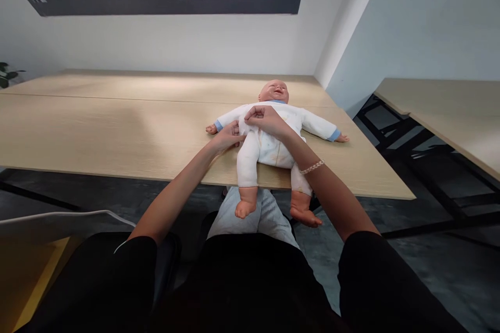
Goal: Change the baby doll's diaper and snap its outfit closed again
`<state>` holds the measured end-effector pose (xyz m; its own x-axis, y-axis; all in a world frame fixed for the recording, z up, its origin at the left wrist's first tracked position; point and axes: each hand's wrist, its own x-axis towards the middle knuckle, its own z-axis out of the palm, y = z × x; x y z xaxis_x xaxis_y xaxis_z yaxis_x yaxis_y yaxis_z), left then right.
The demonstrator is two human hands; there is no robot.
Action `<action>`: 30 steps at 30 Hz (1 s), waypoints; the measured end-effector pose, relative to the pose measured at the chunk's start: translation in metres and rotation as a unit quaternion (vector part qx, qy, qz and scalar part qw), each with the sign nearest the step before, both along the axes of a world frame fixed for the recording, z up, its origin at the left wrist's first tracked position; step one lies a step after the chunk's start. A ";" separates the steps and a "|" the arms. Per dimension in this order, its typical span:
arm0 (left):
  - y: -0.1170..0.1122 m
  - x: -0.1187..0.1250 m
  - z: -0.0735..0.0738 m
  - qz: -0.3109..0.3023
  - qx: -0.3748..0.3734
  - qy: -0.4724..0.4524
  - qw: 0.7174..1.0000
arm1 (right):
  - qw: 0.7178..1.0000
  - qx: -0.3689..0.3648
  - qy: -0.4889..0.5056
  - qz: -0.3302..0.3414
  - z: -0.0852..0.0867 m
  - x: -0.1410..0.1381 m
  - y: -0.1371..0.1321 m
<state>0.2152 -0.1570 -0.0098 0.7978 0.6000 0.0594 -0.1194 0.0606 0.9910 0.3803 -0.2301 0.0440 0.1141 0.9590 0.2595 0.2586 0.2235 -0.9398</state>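
Reaching in from the right, the right hand (265,118) slants over the doll (273,92), its fingers curled onto the white suit (275,151). The left hand (227,136) lies low at the suit's left side, fingers loosely bent; I cannot tell whether either grips cloth. The doll lies face-up toward the desk's (97,135) right end, feet past the near edge.
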 end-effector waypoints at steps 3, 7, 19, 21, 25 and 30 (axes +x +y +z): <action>0.000 -0.001 0.004 0.043 0.026 -0.011 0.999 | 1.000 0.000 0.012 0.003 0.001 0.000 -0.001; 0.001 0.001 0.005 0.076 0.038 -0.012 0.996 | 1.000 0.001 0.006 0.000 0.001 -0.001 -0.002; 0.001 -0.001 0.006 0.179 0.022 0.018 0.983 | 0.996 0.024 -0.003 -0.087 0.000 -0.002 0.000; -0.001 0.001 0.006 0.196 0.038 0.019 0.980 | 0.996 0.024 -0.010 -0.090 0.000 -0.003 0.000; 0.002 0.007 0.002 0.218 0.040 0.007 0.975 | 0.997 0.022 -0.018 -0.075 0.001 -0.003 -0.003; 0.008 0.010 -0.002 0.249 0.056 -0.006 0.967 | 0.997 0.019 -0.044 -0.053 0.000 -0.003 -0.004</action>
<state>0.2251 -0.1489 -0.0121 0.4108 0.8985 0.1547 -0.1186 -0.1156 0.9862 0.3771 -0.2340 0.0441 0.1900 0.9320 0.3085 0.3637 0.2250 -0.9039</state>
